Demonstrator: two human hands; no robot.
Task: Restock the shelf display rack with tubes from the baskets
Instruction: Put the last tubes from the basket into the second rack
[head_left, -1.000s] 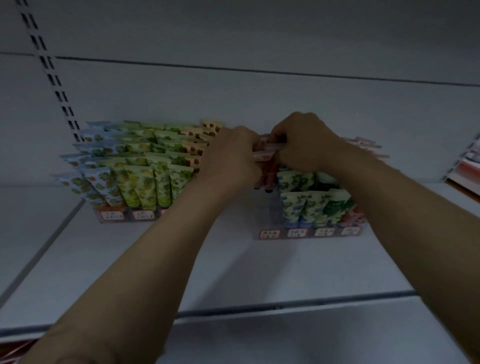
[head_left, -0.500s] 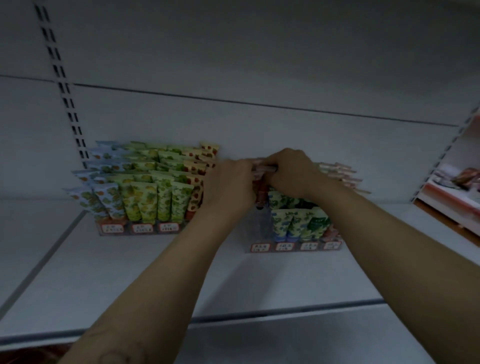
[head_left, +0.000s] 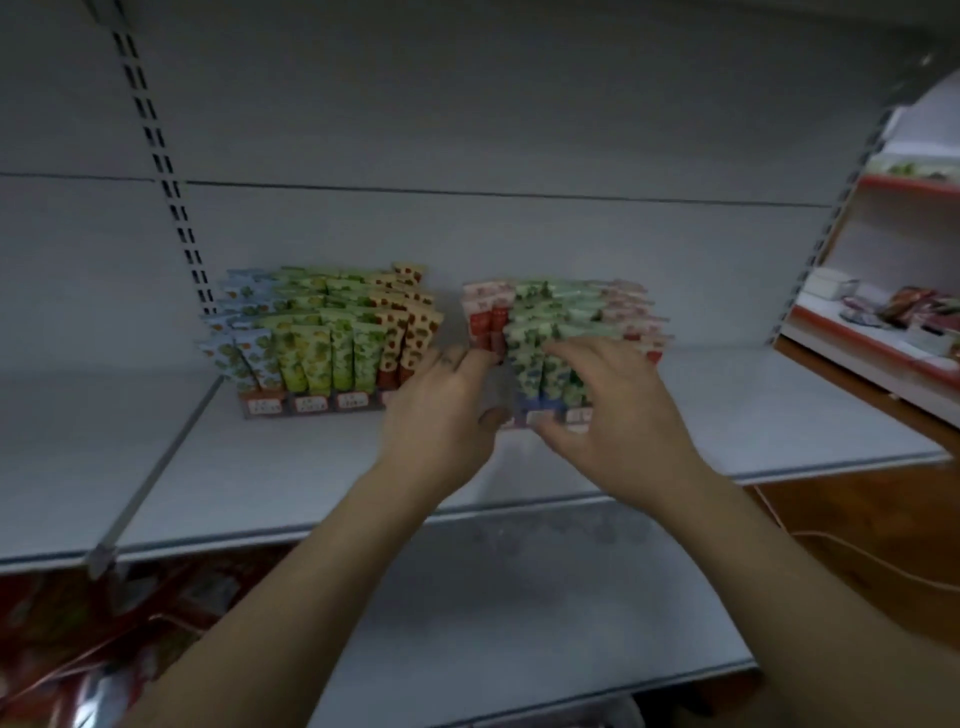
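Two tiered display racks of printed tubes stand on the white shelf (head_left: 291, 467). The left rack (head_left: 322, 332) is packed with blue, green and red-patterned tubes. The right rack (head_left: 561, 317) holds red, green and pink tubes. My left hand (head_left: 441, 410) hovers at the right rack's front left corner, fingers loosely spread and holding nothing. My right hand (head_left: 608, 405) is in front of the rack's lower rows, fingers spread over the green tubes, thumb near the price labels (head_left: 576, 415). No tube is gripped by either hand.
A slotted upright (head_left: 166, 176) runs up the back wall at the left. Another white shelf (head_left: 519, 623) lies below. Red packaging (head_left: 78, 649) shows at the lower left. A side shelf with red edging (head_left: 878, 338) and goods stands at the right.
Both hands came down from the top rows of the right rack, where they pinched a tube, to its front, now holding nothing. The camera view pulled back and tilted down.
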